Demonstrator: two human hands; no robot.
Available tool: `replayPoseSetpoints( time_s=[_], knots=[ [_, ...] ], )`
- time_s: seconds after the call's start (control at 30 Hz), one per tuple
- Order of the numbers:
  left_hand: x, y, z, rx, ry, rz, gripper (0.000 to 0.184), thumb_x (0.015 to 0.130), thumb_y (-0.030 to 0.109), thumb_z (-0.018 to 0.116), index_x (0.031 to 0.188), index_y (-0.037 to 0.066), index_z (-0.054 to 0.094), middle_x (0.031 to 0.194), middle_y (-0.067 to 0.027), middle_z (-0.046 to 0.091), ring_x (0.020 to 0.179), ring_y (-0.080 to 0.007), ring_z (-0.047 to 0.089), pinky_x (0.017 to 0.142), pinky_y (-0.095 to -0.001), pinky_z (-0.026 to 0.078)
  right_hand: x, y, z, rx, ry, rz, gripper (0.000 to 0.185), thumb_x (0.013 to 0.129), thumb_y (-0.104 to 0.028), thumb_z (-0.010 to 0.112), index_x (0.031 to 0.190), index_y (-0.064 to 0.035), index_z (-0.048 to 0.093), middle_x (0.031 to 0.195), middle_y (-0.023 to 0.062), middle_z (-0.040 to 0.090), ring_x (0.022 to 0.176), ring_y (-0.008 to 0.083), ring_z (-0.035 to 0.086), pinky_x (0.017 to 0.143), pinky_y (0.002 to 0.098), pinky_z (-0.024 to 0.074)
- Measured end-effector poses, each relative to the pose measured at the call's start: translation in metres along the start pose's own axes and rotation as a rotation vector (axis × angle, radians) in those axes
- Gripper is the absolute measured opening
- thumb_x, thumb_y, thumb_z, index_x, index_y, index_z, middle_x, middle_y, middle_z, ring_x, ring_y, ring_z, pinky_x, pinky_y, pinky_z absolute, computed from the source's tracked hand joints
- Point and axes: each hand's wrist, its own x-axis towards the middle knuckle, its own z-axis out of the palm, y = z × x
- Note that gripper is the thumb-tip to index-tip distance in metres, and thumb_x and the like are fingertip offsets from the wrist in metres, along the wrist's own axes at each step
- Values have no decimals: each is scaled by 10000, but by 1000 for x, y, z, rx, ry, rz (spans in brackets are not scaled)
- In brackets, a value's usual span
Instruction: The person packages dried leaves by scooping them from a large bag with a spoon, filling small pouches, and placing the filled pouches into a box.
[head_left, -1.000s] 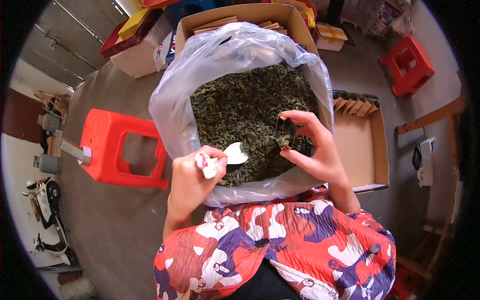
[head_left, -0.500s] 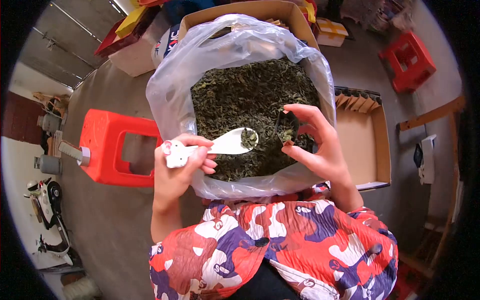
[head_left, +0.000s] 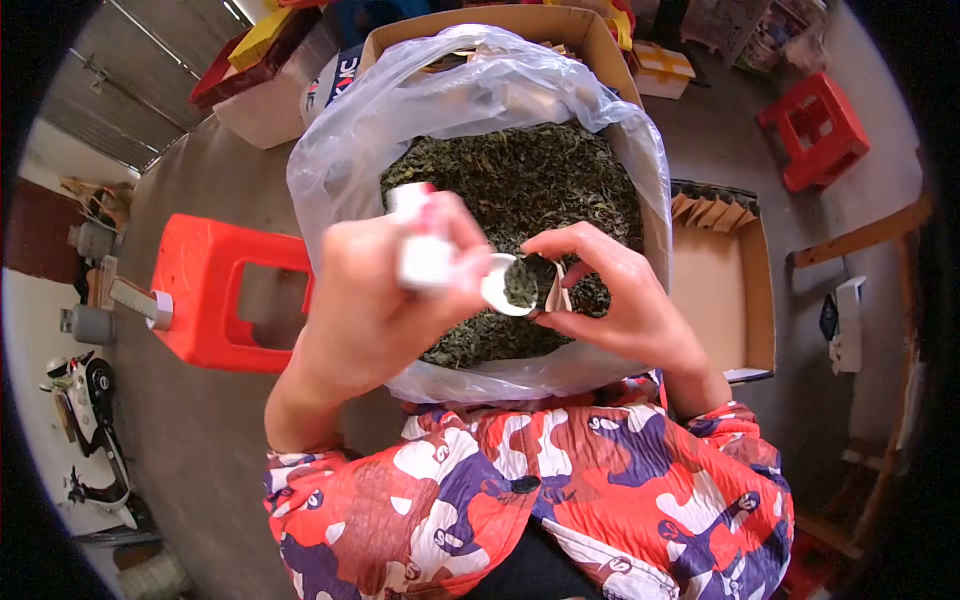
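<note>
My left hand (head_left: pixel 360 295), blurred by motion, is closed around the handle of a white spoon (head_left: pixel 493 287) with a white and pink figure on its end. Dark dried leaves (head_left: pixel 521 283) lie in the spoon's bowl, which is tilted at the mouth of a small paper bag (head_left: pixel 561 289). Thumb and fingers of my right hand (head_left: pixel 635 305) grip that bag from the right. Both hands are above a heap of dried leaves (head_left: pixel 500 180) in a clear plastic bag (head_left: pixel 335 190) that lines a cardboard box (head_left: pixel 590 28). The inside of the small bag is mostly hidden.
A red plastic stool (head_left: pixel 205 300) stands at the left, another red stool (head_left: pixel 845 145) at the far right. An open carton (head_left: pixel 765 310) to the right holds several small paper bags (head_left: pixel 715 212) along its back. A scooter (head_left: pixel 100 430) is at the far left.
My left hand has risen and moved right, tipping the spoon to the small bag's mouth. My right hand has shifted slightly left and down with the bag, now turned toward the spoon.
</note>
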Motion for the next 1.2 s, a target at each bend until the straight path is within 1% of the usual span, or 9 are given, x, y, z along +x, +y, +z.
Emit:
replayPoseSetpoints(
  time_s=[0.03, 0.17, 0.37, 0.5, 0.67, 0.77, 0.97, 1.07, 1.2],
  knots=[
    [9, 2, 6, 55, -58, 69, 138, 850, 80, 642, 733, 10, 621, 664, -48, 619, 567, -114, 587, 514, -275, 441, -1, 1, 1, 25, -10, 0, 545, 745, 19, 761, 1255, -59, 586, 1147, 105, 623, 1020, 239, 647, 822, 336, 564],
    [28, 3, 25, 217, -215, 211, 135, 852, 117, 672, 839, 11, 589, 694, -143, 616, 627, -317, 638, 584, -392, 487, -4, 2, 2, -51, 19, -44, 509, 729, 9, 750, 1205, -46, 580, 1090, 134, 614, 985, 277, 646, 835, 368, 529],
    [33, -16, 44, 181, -333, 223, 187, 805, 136, 699, 856, 14, 567, 718, -149, 637, 665, -346, 654, 591, -412, 500, -9, 12, 4, -71, -45, -9, 513, 728, -38, 786, 1195, -40, 573, 1069, 138, 603, 992, 327, 626, 854, 398, 507],
    [32, 1, 23, 132, -152, 205, 97, 844, 94, 683, 844, 9, 638, 678, -125, 645, 584, -244, 659, 547, -344, 492, -6, 5, -3, -56, -22, 35, 542, 738, -39, 789, 1235, -53, 573, 1069, 131, 607, 994, 303, 630, 853, 383, 509],
    [15, -17, 32, -53, -206, -38, 102, 915, 89, 661, 879, -6, 667, 682, -48, 660, 582, -89, 638, 508, -258, 508, -10, 13, -3, -33, 25, 76, 535, 755, -20, 772, 1252, -58, 578, 1172, 106, 619, 1065, 261, 634, 841, 346, 545],
    [0, -18, 25, -255, -96, -324, 119, 942, 84, 633, 916, -24, 672, 732, -56, 676, 604, -86, 647, 508, -231, 540, -11, 14, -7, -42, 17, 96, 551, 763, -8, 769, 1276, -69, 579, 1231, 94, 618, 1087, 246, 636, 831, 337, 555],
    [-24, -11, 5, -476, 139, -452, 133, 926, 60, 646, 940, -71, 667, 821, -97, 694, 626, -96, 661, 532, -225, 560, -11, 11, -5, -25, -2, 140, 576, 761, 14, 766, 1297, -73, 571, 1231, 93, 616, 1102, 231, 633, 852, 329, 559],
    [-31, -7, -5, -395, 232, -402, 115, 915, 47, 642, 909, -67, 661, 791, -86, 688, 651, -110, 670, 526, -243, 542, -12, 10, -5, 26, 44, 181, 573, 767, 18, 766, 1297, -79, 570, 1225, 92, 614, 1097, 230, 633, 853, 329, 565],
    [-31, -28, -6, 305, 6, 65, 129, 860, 108, 662, 795, 1, 632, 715, -96, 656, 589, -200, 635, 552, -330, 481, -15, 7, -4, 59, 116, 177, 563, 784, 21, 765, 1298, -88, 562, 1209, 94, 609, 1063, 213, 637, 852, 336, 573]
  ],
)
